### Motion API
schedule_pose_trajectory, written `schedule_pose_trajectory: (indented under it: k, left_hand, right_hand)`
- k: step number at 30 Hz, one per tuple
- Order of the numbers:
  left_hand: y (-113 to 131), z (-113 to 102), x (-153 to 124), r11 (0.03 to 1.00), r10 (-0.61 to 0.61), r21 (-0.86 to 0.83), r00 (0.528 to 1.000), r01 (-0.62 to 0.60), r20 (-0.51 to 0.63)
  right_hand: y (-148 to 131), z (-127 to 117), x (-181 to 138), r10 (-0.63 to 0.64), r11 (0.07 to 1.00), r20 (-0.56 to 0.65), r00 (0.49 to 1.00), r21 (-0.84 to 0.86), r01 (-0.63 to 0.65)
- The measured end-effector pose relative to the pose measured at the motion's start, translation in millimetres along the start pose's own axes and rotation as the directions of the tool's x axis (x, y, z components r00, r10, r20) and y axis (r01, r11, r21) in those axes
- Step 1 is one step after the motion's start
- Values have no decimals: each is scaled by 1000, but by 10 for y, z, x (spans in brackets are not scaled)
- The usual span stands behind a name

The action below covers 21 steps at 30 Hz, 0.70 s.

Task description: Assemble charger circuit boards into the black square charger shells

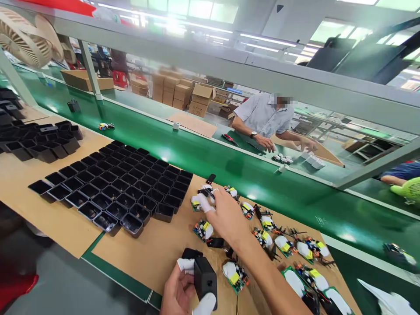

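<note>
My left hand (pixel 179 284), white covers on its fingertips, grips a black plastic housing (pixel 210 284) with a small round hole in its end face. Farther out, my right hand (pixel 226 214) reaches over the cardboard. Its white-covered fingers close at a circuit board (pixel 197 205) with a black part beside it; the fingertips partly hide the grip, and I cannot tell whether the board is lifted. Nearest to that hand lies another circuit board (pixel 203 229) with a yellow-wrapped component. One more board (pixel 235 276) rests right of the housing. Several others spread to the right.
Rows of open black housings (pixel 124 192) stand on the cardboard (pixel 131 258) at left, with a looser pile (pixel 46 140) beyond. A green belt (pixel 229 162) runs behind. Across it, a co-worker (pixel 265 116) handles small white parts. A metal beam (pixel 249 65) crosses overhead.
</note>
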<state>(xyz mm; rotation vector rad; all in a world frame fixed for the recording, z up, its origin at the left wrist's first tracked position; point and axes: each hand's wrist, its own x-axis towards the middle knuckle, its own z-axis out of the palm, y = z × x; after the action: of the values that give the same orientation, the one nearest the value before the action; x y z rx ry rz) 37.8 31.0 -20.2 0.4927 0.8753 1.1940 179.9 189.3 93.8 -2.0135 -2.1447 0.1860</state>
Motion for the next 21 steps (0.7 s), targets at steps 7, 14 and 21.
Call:
schedule_pose_trajectory:
  k: [7, 14, 21]
  left_hand:
    - [174, -18, -175, 995, -13, 103, 1000, 12, 15]
    - [159, 67, -500, 968, 37, 248, 999, -36, 0]
    - [70, 19, -688, 893, 87, 436, 993, -112, 75]
  right_hand:
    - [308, -515, -1465, -189, 937, 33, 981, 306, 170]
    - [453, -511, -2307, -210, 859, -111, 971, 453, 238]
    - [482, -410, -2529, -188, 816, -24, 982, 553, 169]
